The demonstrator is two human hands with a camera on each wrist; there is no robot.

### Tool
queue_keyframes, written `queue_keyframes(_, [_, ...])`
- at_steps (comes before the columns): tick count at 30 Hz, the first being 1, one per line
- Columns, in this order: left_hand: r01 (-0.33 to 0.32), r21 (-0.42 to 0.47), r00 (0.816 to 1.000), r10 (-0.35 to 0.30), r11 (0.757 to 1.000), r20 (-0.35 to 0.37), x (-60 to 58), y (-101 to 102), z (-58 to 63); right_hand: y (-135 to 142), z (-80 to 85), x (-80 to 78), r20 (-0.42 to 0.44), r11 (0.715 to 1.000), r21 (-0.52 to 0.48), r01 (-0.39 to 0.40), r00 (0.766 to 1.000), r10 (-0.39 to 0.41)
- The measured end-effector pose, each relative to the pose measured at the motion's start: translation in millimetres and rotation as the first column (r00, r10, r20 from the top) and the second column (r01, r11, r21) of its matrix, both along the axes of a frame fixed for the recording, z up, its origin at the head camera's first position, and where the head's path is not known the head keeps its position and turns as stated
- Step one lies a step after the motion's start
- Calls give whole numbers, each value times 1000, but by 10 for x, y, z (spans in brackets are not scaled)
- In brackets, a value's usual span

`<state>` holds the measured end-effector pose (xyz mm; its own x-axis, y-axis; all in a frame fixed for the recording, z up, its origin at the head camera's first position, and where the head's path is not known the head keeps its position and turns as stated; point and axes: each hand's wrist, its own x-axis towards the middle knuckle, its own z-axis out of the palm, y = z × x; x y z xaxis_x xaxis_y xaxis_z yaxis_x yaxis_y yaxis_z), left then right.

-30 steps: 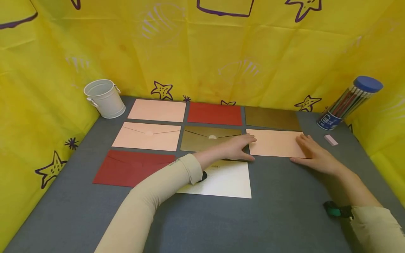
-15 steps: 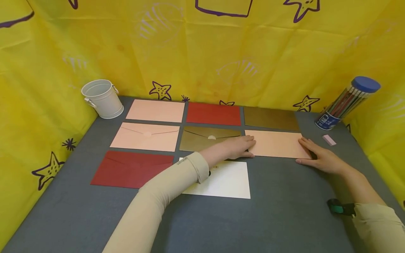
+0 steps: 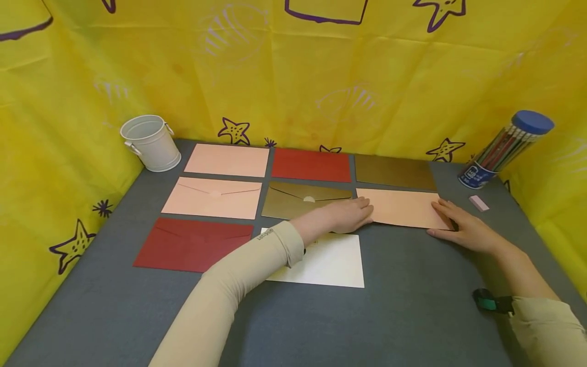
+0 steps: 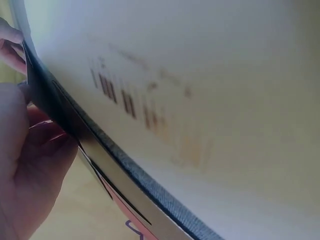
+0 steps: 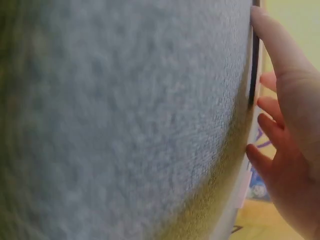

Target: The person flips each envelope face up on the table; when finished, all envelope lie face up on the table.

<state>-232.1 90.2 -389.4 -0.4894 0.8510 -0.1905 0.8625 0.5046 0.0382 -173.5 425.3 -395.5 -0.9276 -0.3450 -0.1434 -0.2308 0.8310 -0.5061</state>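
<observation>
In the head view a plain pink envelope [image 3: 400,208] lies between both hands at the right of the middle row, its front edge slightly raised off the table. My left hand [image 3: 350,215] pinches its left end, the thumb mostly hidden beneath. At the right end, my right hand [image 3: 465,227] touches the corner with fingers stretched and the thumb at the front edge. A gold envelope [image 3: 286,201] with a round seal lies just left of the left hand. Under the left forearm is a cream envelope [image 3: 330,262]; its barcode [image 4: 125,100] fills the left wrist view.
A pink [image 3: 227,160], a red [image 3: 312,165] and a brown-gold envelope [image 3: 394,172] form the back row. Another pink [image 3: 213,204] and a dark red envelope [image 3: 183,244] lie left. A white bucket [image 3: 153,145], tub of pencils [image 3: 504,150] and eraser [image 3: 479,203] stand near the curtain.
My left fingers have closed in on the pink envelope's left end, and its front edge has lifted a little. My right hand has shifted slightly at the right corner.
</observation>
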Motion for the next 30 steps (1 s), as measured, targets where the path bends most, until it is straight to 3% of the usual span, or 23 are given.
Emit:
queue_keyframes(5, [-33, 67, 998, 30, 997, 52, -6, -5, 26, -83, 7, 5, -117, 1000, -5, -31, 993, 30])
queue_keyframes(8, [-48, 118, 996, 39, 992, 78, -15, -13, 40, -152, 8, 10, -234, 998, 12, -70, 970, 70])
queue_keyframes(12, [-56, 242, 994, 31, 969, 106, -34, -29, 50, -255, 24, 6, -421, 992, 51, -114, 899, 125])
queue_keyframes(15, [-73, 352, 991, 27, 933, 134, -51, -49, 60, -328, 59, 10, -536, 993, 69, -101, 835, 122])
queue_keyframes(19, [-123, 495, 981, 31, 860, 190, -79, -86, 80, -410, 131, 17, -637, 997, 59, -58, 767, 82])
queue_keyframes(21, [-161, 558, 973, 35, 814, 230, -91, -110, 91, -448, 180, 31, -664, 998, 47, -31, 746, 54])
queue_keyframes(22, [-188, 586, 964, 33, 788, 264, -93, -124, 96, -468, 210, 42, -662, 999, 35, -12, 748, 32])
queue_keyframes(26, [-287, 674, 919, -4, 681, 395, -88, -183, 123, -523, 302, 65, -705, 999, 25, 25, 709, 0])
queue_keyframes(29, [-358, 713, 873, -54, 603, 485, -92, -224, 124, -575, 352, 63, -735, 1000, -1, 11, 678, -8])
queue_keyframes(30, [-387, 720, 855, -68, 576, 515, -95, -239, 123, -599, 370, 65, -731, 1000, -21, 6, 682, -19])
